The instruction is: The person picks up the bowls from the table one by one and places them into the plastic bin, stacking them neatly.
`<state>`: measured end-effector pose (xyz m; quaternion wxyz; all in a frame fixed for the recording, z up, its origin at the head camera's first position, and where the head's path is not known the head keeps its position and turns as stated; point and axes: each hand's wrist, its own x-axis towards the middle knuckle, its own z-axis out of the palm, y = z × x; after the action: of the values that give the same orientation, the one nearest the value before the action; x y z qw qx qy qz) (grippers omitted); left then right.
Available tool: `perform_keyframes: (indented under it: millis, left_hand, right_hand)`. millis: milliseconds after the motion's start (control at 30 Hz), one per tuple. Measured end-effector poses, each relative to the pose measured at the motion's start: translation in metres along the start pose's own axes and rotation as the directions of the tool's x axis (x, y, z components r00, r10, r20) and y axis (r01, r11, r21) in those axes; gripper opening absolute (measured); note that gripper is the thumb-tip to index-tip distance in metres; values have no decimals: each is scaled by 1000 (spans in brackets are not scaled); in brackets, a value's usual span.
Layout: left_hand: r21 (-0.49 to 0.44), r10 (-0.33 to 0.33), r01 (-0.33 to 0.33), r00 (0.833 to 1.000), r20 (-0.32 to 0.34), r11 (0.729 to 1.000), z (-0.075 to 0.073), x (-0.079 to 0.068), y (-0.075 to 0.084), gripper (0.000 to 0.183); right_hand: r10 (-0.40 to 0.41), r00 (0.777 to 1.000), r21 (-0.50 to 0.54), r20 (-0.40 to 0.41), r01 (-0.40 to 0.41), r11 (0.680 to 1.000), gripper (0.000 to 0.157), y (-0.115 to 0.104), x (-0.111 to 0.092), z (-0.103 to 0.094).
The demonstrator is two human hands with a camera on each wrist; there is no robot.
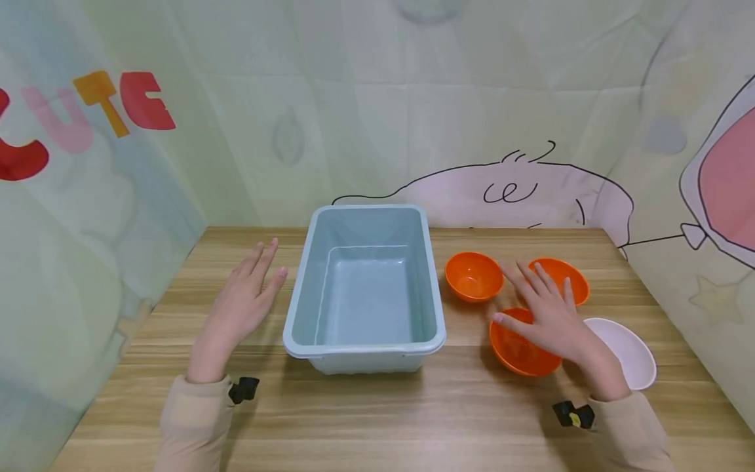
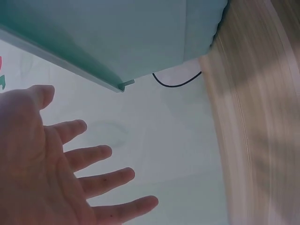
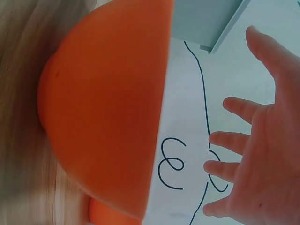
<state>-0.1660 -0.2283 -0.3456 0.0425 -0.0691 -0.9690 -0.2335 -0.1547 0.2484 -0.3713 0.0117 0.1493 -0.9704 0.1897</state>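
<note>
- Beige cloth covers the left sleeve (image 1: 194, 419); beyond its cuff, the left hand (image 1: 237, 308) hangs above the desk (image 1: 472, 432), fingers spread and nearly straight, gripping nothing. It is apart from the basin beside it; a careless swing to the right could knock the rim and skew the basin.
- The pale blue basin (image 1: 366, 351) stands upright on the desk between the two hands, its inner floor in view. It looks like light plastic, so a push on one wall alone would probably make it slide.
- Just right of the basin, towards the far side, the first orange bowl (image 1: 474, 277) sits upright. Its rounded sides would likely let it rock if a finger pressed on one edge.
- Nearer and further right, the second orange bowl (image 1: 525, 357) is partly covered by the right hand (image 1: 551, 321) in the head view. The right wrist view shows that hand above a bowl's rim, not touching it, fingers spread and holding nothing. Coming down off-centre, it could tip this bowl.
- At the far right, the third orange bowl (image 1: 569, 278) is partly hidden by those fingers; a stray fingertip might nudge it.
- Rightmost, the white dish (image 1: 631, 354) is partly hidden behind the right wrist; a dropped cuff could catch its rim and shove it aside.
</note>
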Motion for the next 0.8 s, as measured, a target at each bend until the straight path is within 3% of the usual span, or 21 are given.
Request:
perform_keyframes:
  millis: [500, 800]
  left_hand:
    - [-82, 9, -12, 999, -38, 997, 1, 2, 1, 61]
    - [-170, 27, -28, 1000, -5, 985, 1, 5, 0, 60]
  right_hand:
    - [-17, 999, 12, 36, 16, 1000, 84, 3, -9, 3]
    - [-40, 999, -4, 29, 41, 999, 82, 6, -13, 6]
